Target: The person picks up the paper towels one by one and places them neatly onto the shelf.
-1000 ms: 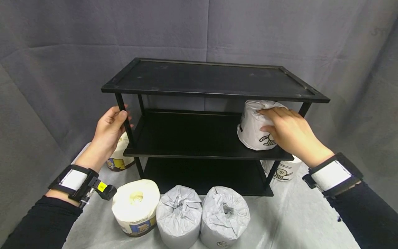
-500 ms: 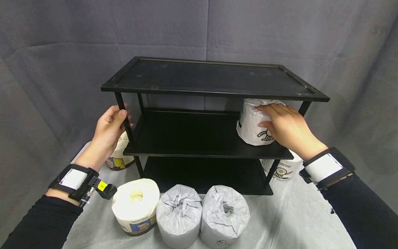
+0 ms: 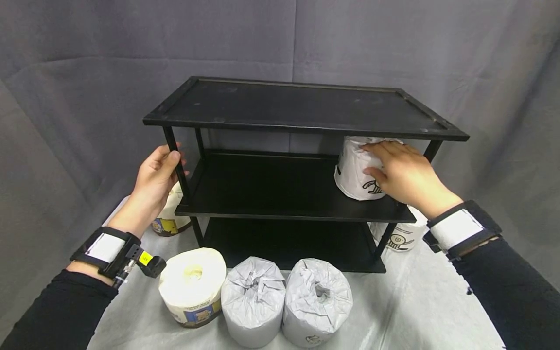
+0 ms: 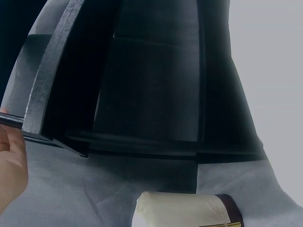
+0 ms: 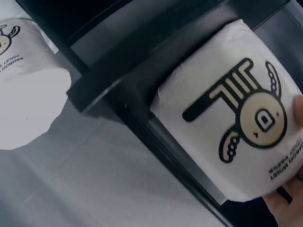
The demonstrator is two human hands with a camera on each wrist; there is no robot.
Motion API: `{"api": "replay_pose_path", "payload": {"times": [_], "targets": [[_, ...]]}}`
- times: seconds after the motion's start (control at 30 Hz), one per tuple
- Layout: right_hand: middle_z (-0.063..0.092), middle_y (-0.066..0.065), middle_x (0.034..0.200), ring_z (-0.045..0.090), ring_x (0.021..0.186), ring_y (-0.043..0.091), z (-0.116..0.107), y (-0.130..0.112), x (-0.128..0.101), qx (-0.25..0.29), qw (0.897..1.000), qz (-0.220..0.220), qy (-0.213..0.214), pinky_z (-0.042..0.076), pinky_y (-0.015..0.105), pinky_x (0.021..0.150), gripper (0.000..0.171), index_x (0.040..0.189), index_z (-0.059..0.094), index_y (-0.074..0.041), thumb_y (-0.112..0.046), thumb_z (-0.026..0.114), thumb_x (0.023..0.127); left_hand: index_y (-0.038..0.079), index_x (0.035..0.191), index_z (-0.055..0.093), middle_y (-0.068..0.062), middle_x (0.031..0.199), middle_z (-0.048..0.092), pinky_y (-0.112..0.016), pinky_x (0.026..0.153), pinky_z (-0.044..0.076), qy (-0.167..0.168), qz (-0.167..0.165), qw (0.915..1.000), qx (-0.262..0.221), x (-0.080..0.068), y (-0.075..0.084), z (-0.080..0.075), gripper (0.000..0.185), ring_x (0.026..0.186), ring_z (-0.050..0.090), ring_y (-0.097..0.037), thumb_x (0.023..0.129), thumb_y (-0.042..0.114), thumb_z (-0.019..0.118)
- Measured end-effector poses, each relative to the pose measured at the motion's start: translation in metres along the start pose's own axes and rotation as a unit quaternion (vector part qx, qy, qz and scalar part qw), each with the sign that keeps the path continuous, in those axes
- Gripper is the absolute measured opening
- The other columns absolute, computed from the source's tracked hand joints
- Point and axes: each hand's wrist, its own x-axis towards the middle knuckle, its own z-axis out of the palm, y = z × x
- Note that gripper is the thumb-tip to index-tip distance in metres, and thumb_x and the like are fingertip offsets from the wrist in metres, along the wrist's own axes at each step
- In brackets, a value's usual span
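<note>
Now right hand (image 3: pixel 404 172) grip curled round wrapped roll (image 3: pixel 356 170) at middle shelf's (image 3: pixel 271 194) right edge, left hand (image 3: pixel 153 180) clasping front post (image 3: pixel 175 155).

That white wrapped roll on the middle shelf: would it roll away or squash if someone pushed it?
The wrapped roll stands on its flat end, so it probably slides rather than rolls. Its crinkled paper wrap suggests it is soft and light. The right hand grips it easily.
</note>
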Motion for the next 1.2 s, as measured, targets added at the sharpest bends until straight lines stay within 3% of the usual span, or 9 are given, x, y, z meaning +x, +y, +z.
{"api": "replay_pose_path", "payload": {"times": [0.2,0.37,0.53,0.63,0.77,0.97,1.2], "targets": [[0.062,0.022,0.124,0.056,0.116,0.043,-0.011,0.004,-0.004,0.004,1.0,0.007,-0.027,0.042,0.055,0.097,0.06,0.133,0.058,-0.004,-0.017,0.083,0.081,0.019,0.103,0.068,0.003,0.096,0.06,-0.021,0.077,0.052,0.001,-0.005,0.9999,-0.011,-0.001,-0.001,0.002,0.008,0.089,0.056,-0.01,0.095,0.017,0.065],[0.063,0.024,0.121,0.058,0.111,0.044,-0.014,0.007,-0.01,0.004,0.999,0.008,-0.036,0.043,0.055,0.095,0.065,0.133,0.054,0.0,-0.007,0.083,0.075,0.019,0.104,0.067,0.002,0.098,0.059,-0.021,0.077,0.051,0.002,-0.006,1.0,-0.006,-0.002,-0.002,0.001,0.009,0.09,0.055,-0.01,0.096,0.017,0.064],[0.066,0.026,0.106,0.062,0.097,0.046,-0.01,0.011,-0.015,-0.005,0.999,-0.03,0.01,0.047,0.057,0.086,0.062,0.123,0.053,0.005,0.006,0.082,0.068,0.018,0.103,0.068,0.002,0.096,0.061,-0.021,0.076,0.052,0.005,0.002,0.9999,-0.009,-0.002,-0.002,0.0,0.009,0.089,0.057,-0.01,0.095,0.016,0.065],[0.066,0.025,0.104,0.062,0.098,0.044,-0.005,0.011,-0.016,-0.012,0.998,-0.052,0.036,0.046,0.056,0.088,0.059,0.118,0.054,0.006,0.01,0.082,0.066,0.018,0.103,0.069,0.003,0.095,0.063,-0.021,0.075,0.052,0.005,0.005,0.9999,-0.007,-0.003,-0.002,0.0,0.009,0.088,0.058,-0.009,0.095,0.016,0.066],[0.067,0.023,0.106,0.062,0.103,0.041,-0.003,0.009,-0.016,-0.026,0.998,-0.048,0.043,0.046,0.055,0.091,0.056,0.116,0.056,0.004,0.009,0.082,0.067,0.018,0.104,0.069,0.003,0.095,0.063,-0.021,0.076,0.052,0.007,0.007,1.0,0.0,-0.004,-0.002,0.001,0.01,0.088,0.058,-0.009,0.095,0.017,0.065],[0.067,0.021,0.103,0.062,0.102,0.04,-0.002,0.0,-0.013,-0.047,0.995,-0.043,0.07,0.048,0.055,0.084,0.05,0.111,0.058,0.004,0.003,0.085,0.069,0.019,0.104,0.07,0.002,0.096,0.063,-0.022,0.076,0.053,0.015,0.017,0.9996,0.018,-0.005,-0.001,0.0,0.01,0.089,0.058,-0.01,0.095,0.017,0.065],[0.068,0.02,0.105,0.062,0.104,0.036,0.002,-0.011,-0.012,-0.063,0.994,0.001,0.087,0.048,0.054,0.077,0.048,0.113,0.06,0.002,0.005,0.081,0.071,0.02,0.106,0.068,0.001,0.096,0.062,-0.022,0.077,0.053,0.004,0.026,0.9992,0.029,-0.005,-0.002,-0.001,0.011,0.091,0.055,-0.013,0.096,0.017,0.064]]}}
